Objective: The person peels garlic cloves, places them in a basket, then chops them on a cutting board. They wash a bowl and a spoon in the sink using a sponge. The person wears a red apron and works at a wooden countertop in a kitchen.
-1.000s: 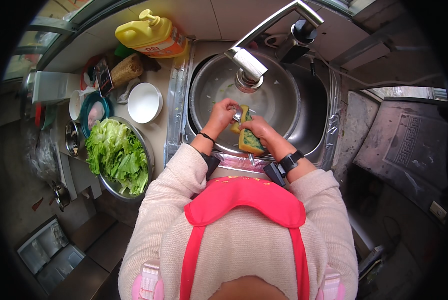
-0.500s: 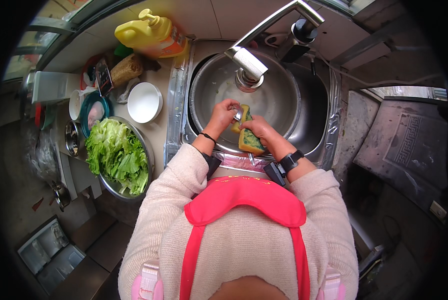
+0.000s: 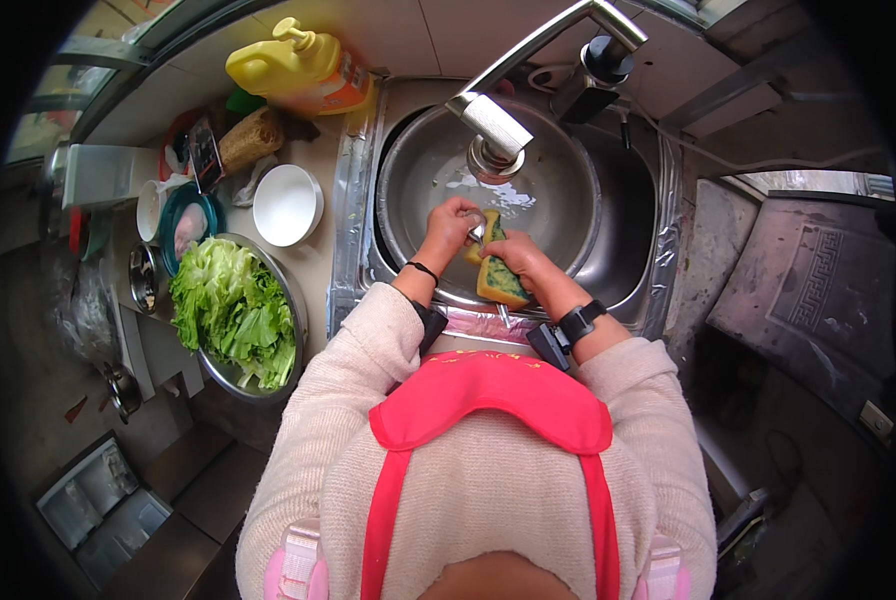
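My left hand (image 3: 454,222) is closed on the bowl end of a metal spoon (image 3: 478,230), over the near part of a round steel basin (image 3: 393,180). A yellow and green sponge (image 3: 505,282) is gripped in my right hand (image 3: 524,256) and pressed about the spoon's handle. Below the sponge the handle's tip pokes out toward me. Shallow water (image 3: 508,195) with bright reflections lies in the basin, which sits inside a steel sink (image 3: 628,220).
A tap (image 3: 498,130) hangs over the basin. To the left are a white bowl (image 3: 288,205), a steel bowl (image 3: 293,370) heaped with green leaves (image 3: 233,310), a teal bowl (image 3: 175,215) and a yellow pump bottle (image 3: 298,70). Foil lines the sink's edge (image 3: 352,210).
Both hands keep nearly the same place and hold on the spoon and sponge. Brighter reflections show on the water, and the view has shifted slightly.
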A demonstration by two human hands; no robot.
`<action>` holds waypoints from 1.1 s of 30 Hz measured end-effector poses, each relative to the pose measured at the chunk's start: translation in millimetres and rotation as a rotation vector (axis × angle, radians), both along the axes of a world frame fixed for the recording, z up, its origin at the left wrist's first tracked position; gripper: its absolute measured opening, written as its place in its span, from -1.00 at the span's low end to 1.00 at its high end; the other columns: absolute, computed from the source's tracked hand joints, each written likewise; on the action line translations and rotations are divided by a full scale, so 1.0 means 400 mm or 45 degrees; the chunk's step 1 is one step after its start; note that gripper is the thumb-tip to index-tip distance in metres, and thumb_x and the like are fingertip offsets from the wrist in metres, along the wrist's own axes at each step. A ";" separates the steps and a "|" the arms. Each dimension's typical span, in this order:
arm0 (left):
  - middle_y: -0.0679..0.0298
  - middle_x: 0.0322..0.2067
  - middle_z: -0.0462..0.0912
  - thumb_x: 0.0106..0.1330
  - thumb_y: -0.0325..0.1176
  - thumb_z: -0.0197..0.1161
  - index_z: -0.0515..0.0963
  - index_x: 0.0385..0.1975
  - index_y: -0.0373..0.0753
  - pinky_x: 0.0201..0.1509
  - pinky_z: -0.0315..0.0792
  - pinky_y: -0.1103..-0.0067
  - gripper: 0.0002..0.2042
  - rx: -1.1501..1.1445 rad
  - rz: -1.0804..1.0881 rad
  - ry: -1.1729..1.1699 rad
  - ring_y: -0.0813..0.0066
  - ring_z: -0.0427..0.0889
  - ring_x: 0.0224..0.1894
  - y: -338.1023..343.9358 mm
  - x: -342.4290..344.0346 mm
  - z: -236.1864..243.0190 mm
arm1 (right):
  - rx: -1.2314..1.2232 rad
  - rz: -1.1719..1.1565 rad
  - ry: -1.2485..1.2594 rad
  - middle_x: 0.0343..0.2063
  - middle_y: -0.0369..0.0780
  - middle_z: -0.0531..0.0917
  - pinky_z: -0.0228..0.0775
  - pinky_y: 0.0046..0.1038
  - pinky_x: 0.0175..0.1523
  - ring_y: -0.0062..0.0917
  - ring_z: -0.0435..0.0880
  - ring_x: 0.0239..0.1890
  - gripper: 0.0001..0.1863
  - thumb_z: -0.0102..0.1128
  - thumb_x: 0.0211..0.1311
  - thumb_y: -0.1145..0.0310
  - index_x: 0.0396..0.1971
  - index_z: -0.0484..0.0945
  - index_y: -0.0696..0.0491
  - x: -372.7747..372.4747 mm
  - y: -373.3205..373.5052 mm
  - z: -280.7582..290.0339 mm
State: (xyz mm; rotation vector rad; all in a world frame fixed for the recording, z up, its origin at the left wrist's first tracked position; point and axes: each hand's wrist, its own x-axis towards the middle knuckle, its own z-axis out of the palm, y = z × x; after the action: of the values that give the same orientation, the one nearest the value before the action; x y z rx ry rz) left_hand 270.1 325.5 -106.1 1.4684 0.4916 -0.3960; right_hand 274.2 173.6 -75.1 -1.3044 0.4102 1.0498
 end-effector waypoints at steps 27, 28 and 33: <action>0.17 -0.48 0.57 0.14 -0.53 0.08 0.46 -0.29 -0.40 -0.65 0.44 0.65 -0.85 0.135 -0.039 0.035 0.50 0.55 -0.58 -0.013 0.015 -0.041 | -0.002 -0.032 0.028 -0.55 -0.24 0.55 0.37 -0.53 -0.47 -0.55 0.54 -0.57 -0.75 0.19 -0.15 0.49 -0.36 0.50 0.20 0.005 0.001 -0.003; 0.18 -0.48 0.57 0.14 -0.53 0.09 0.46 -0.30 -0.40 -0.65 0.44 0.64 -0.85 0.117 -0.028 0.027 0.50 0.55 -0.58 -0.013 0.015 -0.042 | -0.030 -0.040 0.032 -0.55 -0.24 0.54 0.37 -0.53 -0.47 -0.55 0.53 -0.57 -0.75 0.19 -0.15 0.49 -0.36 0.50 0.20 0.005 0.001 -0.003; 0.18 -0.45 0.57 0.11 -0.58 0.06 0.48 -0.34 -0.39 -0.63 0.46 0.63 -0.86 0.167 0.002 0.108 0.49 0.55 -0.56 -0.012 0.018 -0.035 | -0.024 -0.017 0.021 -0.54 -0.23 0.56 0.38 -0.53 -0.45 -0.54 0.54 -0.57 -0.74 0.19 -0.15 0.49 -0.36 0.51 0.21 0.005 -0.003 -0.010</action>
State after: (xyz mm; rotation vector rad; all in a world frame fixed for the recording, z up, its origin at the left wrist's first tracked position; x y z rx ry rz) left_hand 277.5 320.8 -120.0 1.5822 0.5952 -0.4328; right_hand 276.2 172.2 -78.9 -1.3088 0.4417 1.0483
